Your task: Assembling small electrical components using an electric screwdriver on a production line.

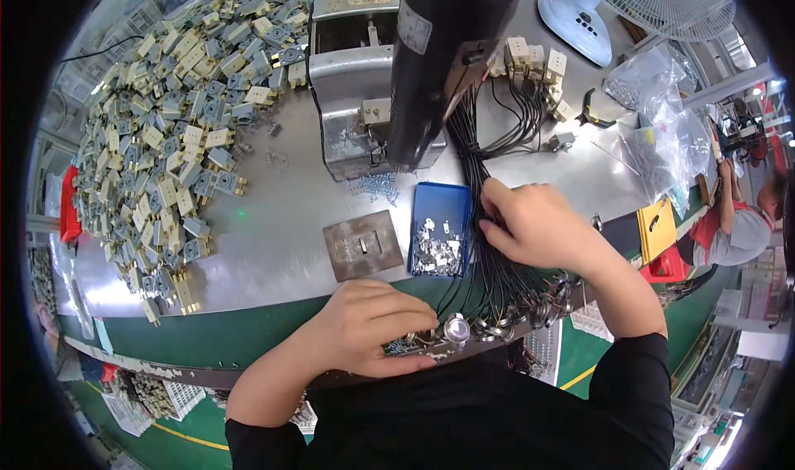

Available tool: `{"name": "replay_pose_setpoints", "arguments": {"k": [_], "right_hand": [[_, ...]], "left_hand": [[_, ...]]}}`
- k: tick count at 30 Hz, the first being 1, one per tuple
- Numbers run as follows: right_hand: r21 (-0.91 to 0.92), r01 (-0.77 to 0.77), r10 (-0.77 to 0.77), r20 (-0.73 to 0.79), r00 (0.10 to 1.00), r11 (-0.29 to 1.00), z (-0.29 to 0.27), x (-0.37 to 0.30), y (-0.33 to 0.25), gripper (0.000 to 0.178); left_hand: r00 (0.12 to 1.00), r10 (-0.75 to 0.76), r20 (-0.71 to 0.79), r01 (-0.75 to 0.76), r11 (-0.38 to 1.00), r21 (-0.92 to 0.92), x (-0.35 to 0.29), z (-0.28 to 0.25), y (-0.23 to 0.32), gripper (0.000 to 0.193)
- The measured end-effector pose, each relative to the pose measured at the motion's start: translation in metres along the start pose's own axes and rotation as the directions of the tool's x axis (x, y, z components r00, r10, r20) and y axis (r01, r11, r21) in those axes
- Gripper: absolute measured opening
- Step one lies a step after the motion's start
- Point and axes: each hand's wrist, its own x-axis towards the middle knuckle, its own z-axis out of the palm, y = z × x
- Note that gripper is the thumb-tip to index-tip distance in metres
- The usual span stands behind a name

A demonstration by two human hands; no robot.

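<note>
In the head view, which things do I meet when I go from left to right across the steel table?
Pile of connectors → square metal plate → blue tray → bundle of black wires → clear plastic bags.

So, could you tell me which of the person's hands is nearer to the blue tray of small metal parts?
Right. The right hand rests on the black wire bundle just beside the blue tray's right edge; the left hand sits below it, at the table edge.
</note>
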Motion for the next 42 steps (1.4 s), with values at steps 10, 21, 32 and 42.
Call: {"name": "replay_pose_setpoints", "arguments": {"k": [10,21,32,42], "right_hand": [[-0.329,-0.137,0.111,-0.096,0.989,0.934,0.024,-0.013,-0.020,0.022],[0.860,-0.342,0.307,0.233,0.923,0.378,0.000,-0.036,0.002,0.012],[0.743,-0.269,0.227,0.160,0.961,0.613,0.003,-0.088,0.006,0.011],[0.687,-0.050,0.104,-0.038,0.994,0.725,-0.008,-0.079,-0.011,0.030]], "left_hand": [[0.998,0.016,-0.058,-0.011,0.996,0.085,0.004,-0.002,0.005,0.039],[0.992,-0.124,0.034,0.123,0.992,0.019,0.046,-0.007,0.033,0.042],[0.870,-0.158,0.466,-0.037,0.924,0.381,0.089,0.048,0.040,0.056],[0.937,-0.263,0.229,0.238,0.962,0.132,0.090,0.044,0.026,0.040]]}}
